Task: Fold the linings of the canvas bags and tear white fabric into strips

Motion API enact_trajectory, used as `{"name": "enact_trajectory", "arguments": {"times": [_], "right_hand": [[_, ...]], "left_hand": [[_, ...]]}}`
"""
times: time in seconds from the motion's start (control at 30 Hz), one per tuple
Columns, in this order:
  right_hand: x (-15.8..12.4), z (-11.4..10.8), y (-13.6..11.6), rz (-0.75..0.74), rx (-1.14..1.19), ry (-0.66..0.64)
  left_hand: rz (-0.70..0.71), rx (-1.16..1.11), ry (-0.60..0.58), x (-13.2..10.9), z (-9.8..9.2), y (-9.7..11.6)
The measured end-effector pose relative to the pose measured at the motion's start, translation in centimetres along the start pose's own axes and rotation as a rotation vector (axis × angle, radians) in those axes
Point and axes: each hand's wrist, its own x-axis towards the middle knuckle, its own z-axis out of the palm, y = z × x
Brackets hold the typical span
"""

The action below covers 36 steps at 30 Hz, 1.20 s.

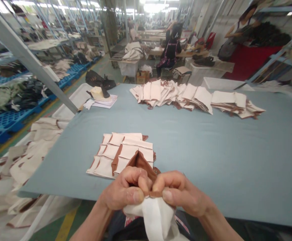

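Observation:
My left hand [125, 191] and my right hand [179, 192] are both closed, pinching one cream and brown fabric piece [153, 214] at the table's near edge. Its brown part [143, 164] sticks up between my thumbs and its white part hangs down toward my lap. Just beyond my hands lies a small overlapping stack of similar cream and brown pieces [122, 154] on the grey-blue table [211, 150].
A long row of more fabric pieces [196, 97] lies across the far side of the table. A cream block on papers [100, 95] sits at the far left corner. Fabric piles [30, 150] lie to the left below the table. A person [171, 50] sits at a bench behind.

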Motion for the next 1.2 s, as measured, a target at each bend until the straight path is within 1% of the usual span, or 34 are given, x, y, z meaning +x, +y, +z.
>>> {"name": "enact_trajectory", "arguments": {"times": [0.07, 0.17, 0.3, 0.37, 0.4, 0.47, 0.53, 0.67, 0.77, 0.87, 0.97, 1.03, 1.13, 1.2], "right_hand": [[-0.2, -0.3, -0.7, 0.032, -0.069, -0.005], [0.0, -0.3, -2.5, 0.034, -0.226, -0.01], [1.2, 0.9, -5.3, 0.015, -0.51, -0.025], [1.8, 1.7, -5.9, 0.031, -0.584, -0.015], [2.0, 2.0, -6.0, 0.037, -0.579, -0.016], [2.3, 2.4, -5.4, 0.02, -0.492, -0.035], [2.4, 2.6, -4.2, -0.015, -0.372, -0.043], [2.2, 2.5, -1.4, -0.095, -0.219, 0.055], [2.1, 2.3, -0.4, -0.122, -0.22, 0.14], [1.8, 1.9, -0.8, -0.115, -0.26, 0.153], [1.4, 1.6, -1.6, -0.124, -0.318, 0.073], [1.1, 1.5, -2.0, -0.167, -0.37, 0.043], [0.8, 1.6, -2.4, -0.248, -0.518, 0.095], [0.7, 1.8, -2.4, -0.276, -0.596, 0.124]], "left_hand": [[-0.014, 0.089, -0.042, 0.0, -0.5, 0.7], [-0.051, 0.232, -0.087, 0.1, -0.9, 2.2], [-0.035, 0.427, -0.11, 0.4, -0.9, 4.2], [-0.027, 0.501, -0.108, 0.5, -0.8, 4.9], [-0.027, 0.521, -0.101, 0.5, -0.8, 5.0], [-0.032, 0.505, -0.08, 0.2, -0.8, 4.7], [-0.038, 0.4, -0.045, -0.1, -0.7, 3.8], [-0.047, 0.118, 0.073, -0.4, -0.3, 1.5], [-0.023, 0.071, 0.089, -0.3, -0.3, 0.9], [-0.031, 0.117, 0.043, -0.2, -0.5, 1.3], [-0.055, 0.189, -0.004, -0.2, -0.6, 2.0], [-0.077, 0.278, -0.017, -0.3, -0.5, 2.6], [-0.135, 0.476, -0.024, -0.4, 0.1, 3.9], [-0.13, 0.577, -0.038, -0.5, 0.6, 4.6]]}}
